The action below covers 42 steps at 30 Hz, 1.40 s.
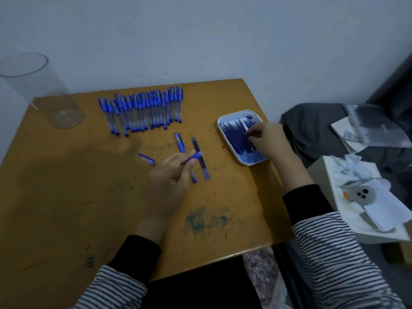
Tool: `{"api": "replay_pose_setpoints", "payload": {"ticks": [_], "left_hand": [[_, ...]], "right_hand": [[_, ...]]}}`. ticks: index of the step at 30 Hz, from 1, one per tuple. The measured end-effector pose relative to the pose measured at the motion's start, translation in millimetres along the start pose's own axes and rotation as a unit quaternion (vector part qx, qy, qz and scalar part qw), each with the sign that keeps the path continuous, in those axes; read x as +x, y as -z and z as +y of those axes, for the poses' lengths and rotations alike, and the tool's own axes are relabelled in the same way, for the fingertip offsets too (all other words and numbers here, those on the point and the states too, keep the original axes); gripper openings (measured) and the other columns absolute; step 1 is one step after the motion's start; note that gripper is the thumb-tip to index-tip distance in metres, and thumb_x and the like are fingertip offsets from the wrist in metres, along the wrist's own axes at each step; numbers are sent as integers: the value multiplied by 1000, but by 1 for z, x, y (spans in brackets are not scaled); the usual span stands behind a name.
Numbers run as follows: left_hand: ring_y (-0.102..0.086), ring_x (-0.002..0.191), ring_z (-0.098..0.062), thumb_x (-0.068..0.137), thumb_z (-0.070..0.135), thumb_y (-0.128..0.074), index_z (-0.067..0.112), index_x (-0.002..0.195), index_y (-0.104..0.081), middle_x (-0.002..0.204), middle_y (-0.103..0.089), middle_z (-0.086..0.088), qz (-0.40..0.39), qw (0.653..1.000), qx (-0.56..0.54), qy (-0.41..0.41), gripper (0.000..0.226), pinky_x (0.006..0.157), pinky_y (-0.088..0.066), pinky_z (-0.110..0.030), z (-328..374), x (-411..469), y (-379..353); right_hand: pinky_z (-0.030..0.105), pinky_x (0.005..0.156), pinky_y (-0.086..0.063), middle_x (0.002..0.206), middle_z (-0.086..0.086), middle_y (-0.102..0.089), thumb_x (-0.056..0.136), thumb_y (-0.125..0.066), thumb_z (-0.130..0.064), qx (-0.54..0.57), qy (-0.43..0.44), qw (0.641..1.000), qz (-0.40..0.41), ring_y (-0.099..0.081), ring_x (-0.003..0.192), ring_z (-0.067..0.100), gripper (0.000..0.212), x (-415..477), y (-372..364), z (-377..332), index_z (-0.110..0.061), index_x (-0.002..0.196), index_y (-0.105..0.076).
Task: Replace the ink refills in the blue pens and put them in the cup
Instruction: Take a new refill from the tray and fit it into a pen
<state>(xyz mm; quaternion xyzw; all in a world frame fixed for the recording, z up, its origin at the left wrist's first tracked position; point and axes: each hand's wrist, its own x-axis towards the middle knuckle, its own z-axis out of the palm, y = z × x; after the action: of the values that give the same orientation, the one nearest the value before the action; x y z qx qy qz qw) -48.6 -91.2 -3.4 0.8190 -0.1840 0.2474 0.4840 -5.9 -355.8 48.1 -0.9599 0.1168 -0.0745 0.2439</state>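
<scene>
My left hand (169, 181) holds an opened blue pen barrel (195, 156) above the table's middle, its open end pointing right. My right hand (265, 139) reaches into a white tray (242, 160) of dark blue refills (236, 137), fingertips pinched on one of them. On the table between the hands lie a blue pen cap (179, 142), a loose refill (200, 157) and a small blue tip piece (146, 159). A row of several capped blue pens (142, 110) lies at the back. A clear plastic cup (44, 94) stands at the far left, with nothing in it.
The yellow-brown table (89, 197) ends close to a white wall behind. Right of the table a dark cloth (316, 130), papers (367, 130) and a white box with tissue (361, 197) lie piled up. Blue ink stains mark the table near its front edge.
</scene>
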Motion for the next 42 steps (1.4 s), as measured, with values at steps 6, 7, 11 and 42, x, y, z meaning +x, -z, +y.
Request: {"api": "replay_pose_setpoints", "payload": {"ticks": [6,7,11,42], "left_hand": [[-67,98,-1,95,15,-71,10,115,-76,108,-72,7,-4,1000,5,12,21,85,-53,-16,4,2,2],[-66,98,0,95,15,-71,10,115,-76,107,-72,7,-6,1000,6,13,21,85,-53,-15,4,2,2],[-64,96,4,94,17,-71,11,115,-76,108,-73,5,-9,1000,16,12,22,81,-47,-7,3,1,1],[-69,94,-5,92,11,-74,10,112,-75,107,-70,9,42,999,2,-25,20,81,-56,-19,-1,0,3]], "right_hand": [[28,90,-51,111,13,-70,93,-58,1,6,-23,1000,11,-65,104,25,22,1,-1,-3,-8,105,-74],[27,89,-51,109,13,-70,92,-59,0,10,-24,1000,14,-65,103,24,21,1,0,-2,-7,105,-74],[20,79,-47,106,11,-70,91,-63,-1,11,-30,999,1,-64,96,19,18,1,4,-4,-8,105,-73],[22,65,-51,83,8,-65,92,-56,10,672,-53,737,-44,-59,73,13,18,-58,-28,-71,-3,94,-68]]}}
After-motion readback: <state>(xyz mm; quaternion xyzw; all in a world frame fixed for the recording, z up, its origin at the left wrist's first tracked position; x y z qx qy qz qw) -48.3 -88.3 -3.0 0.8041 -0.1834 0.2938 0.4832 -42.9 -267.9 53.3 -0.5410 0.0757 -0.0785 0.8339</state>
